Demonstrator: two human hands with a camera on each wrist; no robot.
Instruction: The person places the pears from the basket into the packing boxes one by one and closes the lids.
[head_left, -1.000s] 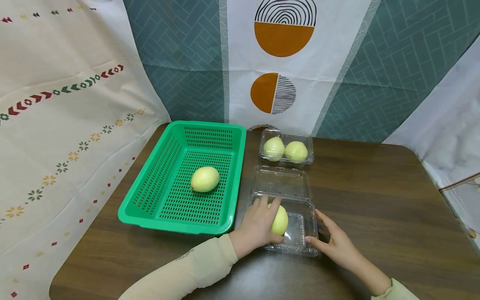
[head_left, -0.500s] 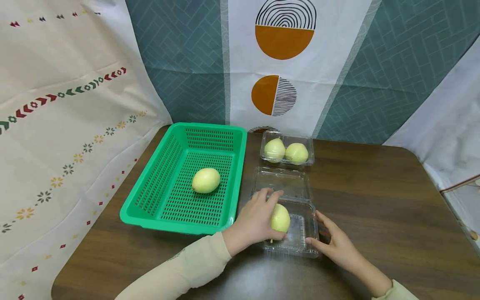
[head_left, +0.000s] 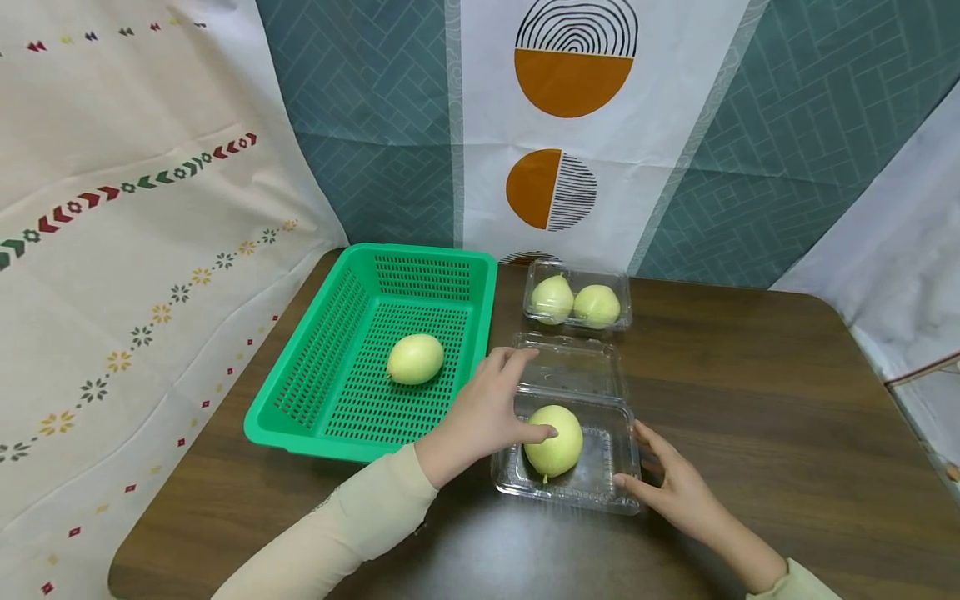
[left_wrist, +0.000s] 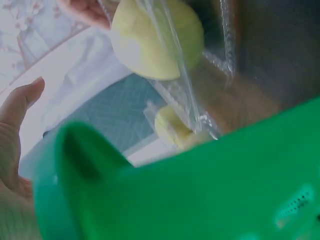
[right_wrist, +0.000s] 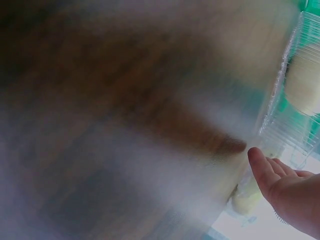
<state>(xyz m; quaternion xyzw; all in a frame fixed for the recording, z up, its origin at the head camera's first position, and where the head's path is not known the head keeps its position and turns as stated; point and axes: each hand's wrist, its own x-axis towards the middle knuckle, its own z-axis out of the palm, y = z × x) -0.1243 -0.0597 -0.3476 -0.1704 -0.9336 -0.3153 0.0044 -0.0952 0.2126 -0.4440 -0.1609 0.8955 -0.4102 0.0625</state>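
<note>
A pale yellow-green pear (head_left: pixel 553 450) sits in the left part of an opened clear plastic clamshell box (head_left: pixel 600 492), its lid (head_left: pixel 566 367) folded back. My left hand (head_left: pixel 487 408) is raised over the box's left side, thumb and fingers spread apart, the thumb overlapping the pear in the head view. Beside the box's right wall is my right hand (head_left: pixel 675 487), its thumb tip at the front right corner and its extended fingers farther back along that wall. Another pear (head_left: pixel 416 359) lies in the green basket (head_left: pixel 258 425) on the left.
Behind the open box stands a second clear box (head_left: pixel 621 283) with two pears (head_left: pixel 596 306) inside. The brown wooden table (head_left: pixel 750 400) extends to the right. Patterned cloths (head_left: pixel 375 125) hang along the back and the left side.
My left hand has released the pear inside the box and drawn back up and to the left, uncovering it. The right hand stays by the box's right wall.
</note>
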